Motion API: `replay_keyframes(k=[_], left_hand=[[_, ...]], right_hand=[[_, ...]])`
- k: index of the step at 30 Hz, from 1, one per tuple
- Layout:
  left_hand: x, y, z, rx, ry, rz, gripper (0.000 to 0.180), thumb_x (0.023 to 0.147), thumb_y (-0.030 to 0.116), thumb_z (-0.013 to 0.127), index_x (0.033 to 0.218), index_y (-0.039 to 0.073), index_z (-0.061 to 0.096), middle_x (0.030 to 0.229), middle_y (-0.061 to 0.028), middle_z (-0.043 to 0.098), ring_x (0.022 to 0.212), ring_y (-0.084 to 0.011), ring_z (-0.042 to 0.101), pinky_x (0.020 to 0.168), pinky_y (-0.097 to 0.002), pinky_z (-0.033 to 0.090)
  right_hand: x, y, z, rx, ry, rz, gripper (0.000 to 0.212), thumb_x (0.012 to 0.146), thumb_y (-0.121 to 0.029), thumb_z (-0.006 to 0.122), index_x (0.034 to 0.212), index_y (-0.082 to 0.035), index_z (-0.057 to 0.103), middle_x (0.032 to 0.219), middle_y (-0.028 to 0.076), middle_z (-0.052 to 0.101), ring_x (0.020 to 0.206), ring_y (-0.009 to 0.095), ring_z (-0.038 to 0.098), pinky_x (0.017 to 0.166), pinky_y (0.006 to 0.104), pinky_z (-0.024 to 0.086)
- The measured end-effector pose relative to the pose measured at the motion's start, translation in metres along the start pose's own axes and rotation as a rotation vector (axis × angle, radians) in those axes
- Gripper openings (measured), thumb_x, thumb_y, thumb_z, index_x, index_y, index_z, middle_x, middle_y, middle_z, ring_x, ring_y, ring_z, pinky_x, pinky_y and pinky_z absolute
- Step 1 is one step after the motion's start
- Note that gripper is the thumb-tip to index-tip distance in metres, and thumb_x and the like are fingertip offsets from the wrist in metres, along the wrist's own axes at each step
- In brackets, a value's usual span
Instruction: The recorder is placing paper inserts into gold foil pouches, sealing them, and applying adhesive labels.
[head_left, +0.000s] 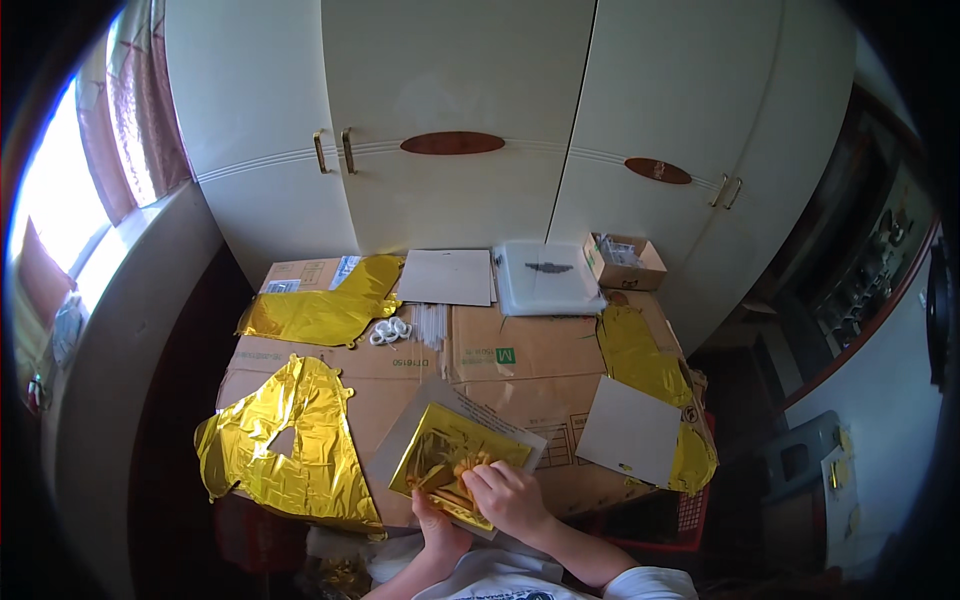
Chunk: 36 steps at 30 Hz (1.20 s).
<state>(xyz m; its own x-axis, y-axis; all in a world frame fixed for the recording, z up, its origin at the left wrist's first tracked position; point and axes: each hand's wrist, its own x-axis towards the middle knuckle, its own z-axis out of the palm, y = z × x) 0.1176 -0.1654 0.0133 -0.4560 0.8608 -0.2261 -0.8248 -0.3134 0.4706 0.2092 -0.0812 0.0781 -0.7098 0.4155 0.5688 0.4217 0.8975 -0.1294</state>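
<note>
the left hand (441, 530) holds the gold foil (450, 450), the right hand (511, 498) touches it, grip hidden, and hard pressing could crease it.

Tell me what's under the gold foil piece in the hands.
A pale printed sheet sticks out from beneath the gold foil piece, with brown cardboard around it. Whatever the foil itself covers cannot be seen.
</note>
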Motion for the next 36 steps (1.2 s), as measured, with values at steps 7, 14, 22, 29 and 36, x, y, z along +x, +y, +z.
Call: replay_keyframes(k=[7, 14, 22, 29, 36], left_hand=[[0.009, 0.0, 0.0, -0.007, 0.144, 0.069, 0.069, 0.092, 0.068, 0.042, 0.135, 0.014, 0.047, 0.129, -0.0054, 0.057, 0.115, -0.0237, 0.056, 0.099, -0.0399, 0.044], [0.014, -0.001, 0.006, 0.012, 0.156, 0.044, 0.066, 0.094, 0.065, 0.037, 0.135, 0.014, 0.047, 0.129, -0.0056, 0.057, 0.115, -0.0241, 0.055, 0.099, -0.0399, 0.043], [-0.001, 0.013, -0.032, 0.088, -0.137, -0.166, 0.046, 0.098, 0.041, 0.05, 0.13, 0.007, 0.051, 0.126, -0.008, 0.06, 0.115, -0.0233, 0.057, 0.098, -0.0454, 0.045], [-0.015, 0.013, -0.052, 0.143, -0.067, -0.178, 0.018, 0.101, 0.011, 0.05, 0.115, 0.002, 0.057, 0.112, -0.0114, 0.066, 0.1, -0.0232, 0.067, 0.088, -0.0398, 0.056], [-0.021, 0.008, -0.049, 0.282, 0.167, -0.18, 0.01, 0.098, 0.009, 0.056, 0.107, 0.003, 0.057, 0.101, -0.0087, 0.067, 0.088, -0.0201, 0.069, 0.079, -0.0336, 0.059]], right_hand=[[-0.001, -0.008, 0.003, -0.006, -0.032, -0.034, 0.015, 0.075, -0.016, 0.065, 0.09, -0.014, 0.062, 0.079, -0.004, 0.053, 0.074, 0.012, 0.057, 0.058, 0.0261, 0.05], [-0.004, -0.01, 0.005, -0.001, -0.019, -0.012, 0.016, 0.075, -0.016, 0.064, 0.092, -0.014, 0.063, 0.081, -0.003, 0.054, 0.076, 0.012, 0.058, 0.06, 0.0274, 0.051], [-0.003, 0.016, -0.012, 0.013, -0.017, 0.097, 0.015, 0.074, -0.011, 0.066, 0.09, -0.011, 0.064, 0.082, -0.001, 0.061, 0.074, 0.016, 0.063, 0.061, 0.0303, 0.053], [-0.016, 0.014, -0.008, 0.058, -0.089, 0.072, 0.015, 0.074, -0.011, 0.065, 0.09, -0.013, 0.065, 0.082, -0.003, 0.06, 0.074, 0.015, 0.062, 0.061, 0.0299, 0.053], [-0.029, 0.008, 0.003, 0.035, -0.094, -0.001, 0.011, 0.076, -0.015, 0.062, 0.087, -0.014, 0.062, 0.083, -0.003, 0.057, 0.078, 0.014, 0.06, 0.063, 0.0285, 0.052]])
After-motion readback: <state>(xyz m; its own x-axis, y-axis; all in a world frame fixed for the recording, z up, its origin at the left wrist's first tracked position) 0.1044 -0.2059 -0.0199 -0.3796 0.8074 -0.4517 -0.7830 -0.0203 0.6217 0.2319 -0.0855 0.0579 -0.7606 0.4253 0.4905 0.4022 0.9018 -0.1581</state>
